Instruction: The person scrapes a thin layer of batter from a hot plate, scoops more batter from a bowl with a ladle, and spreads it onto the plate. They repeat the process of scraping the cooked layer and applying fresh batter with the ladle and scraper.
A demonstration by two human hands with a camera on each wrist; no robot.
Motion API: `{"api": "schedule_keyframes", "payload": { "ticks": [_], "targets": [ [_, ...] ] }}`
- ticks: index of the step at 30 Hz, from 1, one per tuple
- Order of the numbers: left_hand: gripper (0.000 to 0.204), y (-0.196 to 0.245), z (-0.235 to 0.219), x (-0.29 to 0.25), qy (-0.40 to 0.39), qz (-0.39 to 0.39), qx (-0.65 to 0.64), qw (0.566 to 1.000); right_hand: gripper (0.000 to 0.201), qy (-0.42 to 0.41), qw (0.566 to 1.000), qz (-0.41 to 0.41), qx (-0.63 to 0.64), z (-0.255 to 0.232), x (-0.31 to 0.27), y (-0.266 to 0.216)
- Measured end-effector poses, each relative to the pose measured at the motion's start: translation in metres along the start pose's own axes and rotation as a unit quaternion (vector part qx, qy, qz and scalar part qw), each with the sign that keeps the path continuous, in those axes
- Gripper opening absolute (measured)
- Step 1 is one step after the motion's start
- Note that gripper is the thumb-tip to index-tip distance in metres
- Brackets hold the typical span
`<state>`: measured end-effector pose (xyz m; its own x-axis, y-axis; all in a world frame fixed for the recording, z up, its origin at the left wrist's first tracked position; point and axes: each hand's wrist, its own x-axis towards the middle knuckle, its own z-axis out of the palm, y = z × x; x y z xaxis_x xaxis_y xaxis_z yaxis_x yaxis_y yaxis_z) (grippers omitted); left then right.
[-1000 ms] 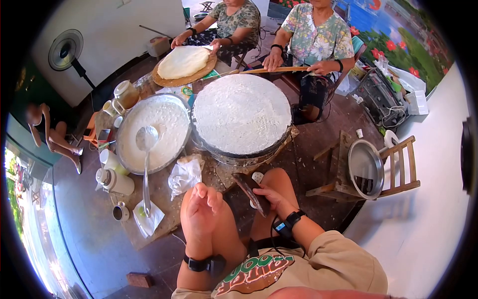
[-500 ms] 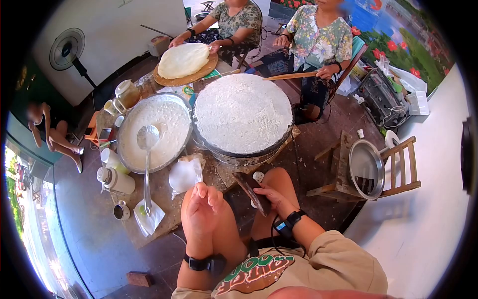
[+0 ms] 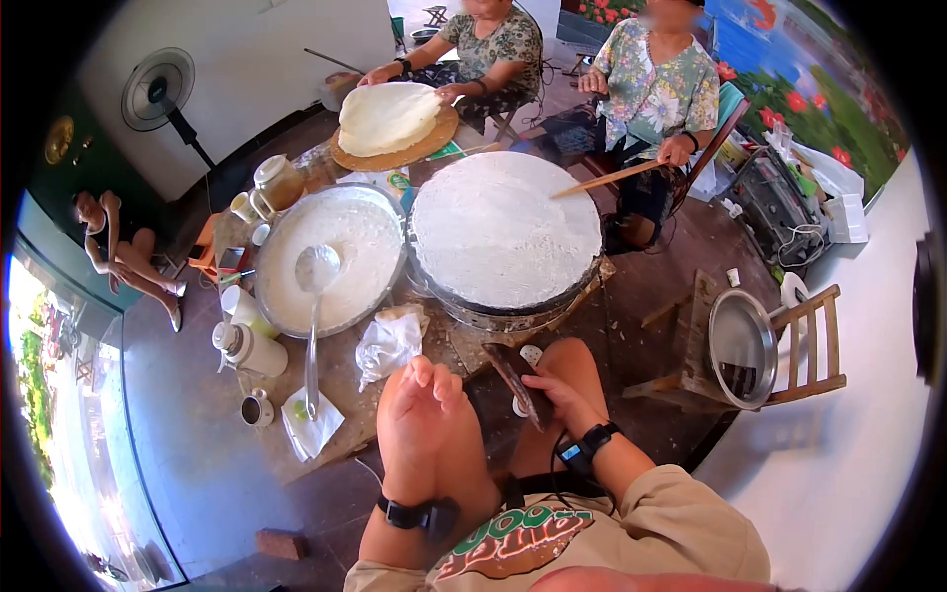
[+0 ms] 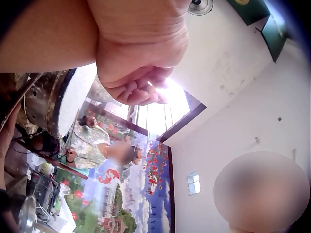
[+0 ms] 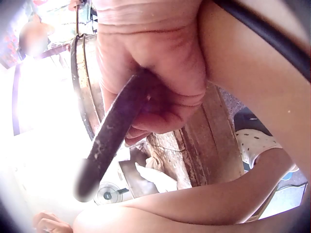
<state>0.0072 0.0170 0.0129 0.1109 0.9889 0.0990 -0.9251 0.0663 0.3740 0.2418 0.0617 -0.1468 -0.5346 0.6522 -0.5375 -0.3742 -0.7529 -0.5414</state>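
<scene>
Both hands stay put on the knees, the right hand (image 3: 560, 397) curled as before around the dark curved tool (image 3: 521, 383), the left hand (image 3: 426, 414) empty, fingers loosely curled, while the long stick (image 3: 610, 178) now tilts over the round griddle (image 3: 505, 233).

White batter (image 3: 330, 257), white griddle sheet (image 3: 503, 229), dark scraper (image 3: 520, 383), floral blouses (image 3: 656, 79)

Dark, rough, matt scraper (image 3: 521, 383) in the right hand (image 3: 558, 399), shiny metal basin (image 3: 330, 259) and ladle (image 3: 316, 296), matt white sheet on the round steamer (image 3: 505, 232), crinkled glossy plastic bag (image 3: 388, 342), wooden chair (image 3: 799, 340)
</scene>
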Motion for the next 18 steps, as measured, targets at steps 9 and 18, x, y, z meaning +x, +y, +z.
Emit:
{"api": "schedule_keyframes", "payload": {
  "ticks": [9,18],
  "targets": [
    [0.014,0.0,-0.001,0.0,-0.007,-0.025,-0.033,0.999,0.029,0.0,1.0,0.007,0.011,-0.005,0.0,0.0],
    [0.017,0.002,0.005,-0.001,-0.007,-0.003,-0.017,1.0,0.027,-0.002,0.999,0.007,-0.033,0.001,-0.002,-0.004]
  ]
}}
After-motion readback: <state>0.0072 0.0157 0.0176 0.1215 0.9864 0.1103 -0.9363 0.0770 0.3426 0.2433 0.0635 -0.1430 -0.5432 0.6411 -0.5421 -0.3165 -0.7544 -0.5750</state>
